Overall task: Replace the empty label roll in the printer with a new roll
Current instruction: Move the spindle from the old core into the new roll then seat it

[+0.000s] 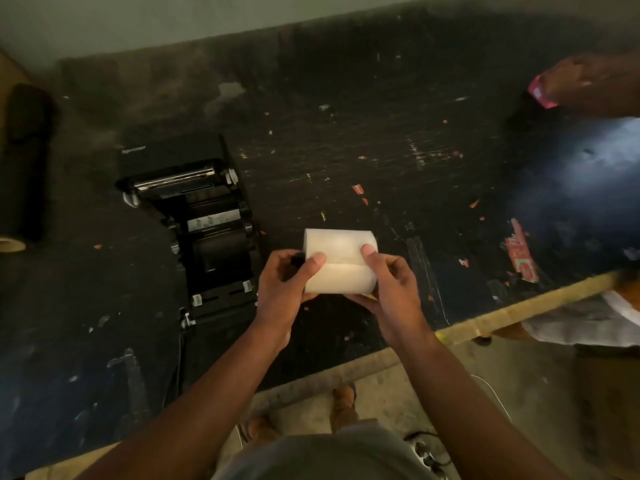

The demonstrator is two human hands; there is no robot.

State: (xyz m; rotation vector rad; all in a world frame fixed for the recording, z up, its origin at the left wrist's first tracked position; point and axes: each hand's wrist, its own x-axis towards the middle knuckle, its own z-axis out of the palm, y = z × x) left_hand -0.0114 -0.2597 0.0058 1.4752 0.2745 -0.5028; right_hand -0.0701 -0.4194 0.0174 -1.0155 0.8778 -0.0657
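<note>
A white label roll [339, 252] is held above the dark worktop [381, 140], just right of the printer. My left hand [285, 287] grips its left end, thumb on top. My right hand [388, 282] holds the right end from below, with its thumb pressing the loose paper edge. The black label printer [204, 216] lies to the left with its lid open, showing rollers and the inner bay. I cannot tell whether a core sits inside the bay.
A dark roll [20, 168] lies at the far left edge. Another person's hand [588, 84] holding a pink item [540, 91] reaches in at the top right. Red paper scraps [519, 251] litter the worktop. The table's pale front edge [519, 310] runs diagonally at right.
</note>
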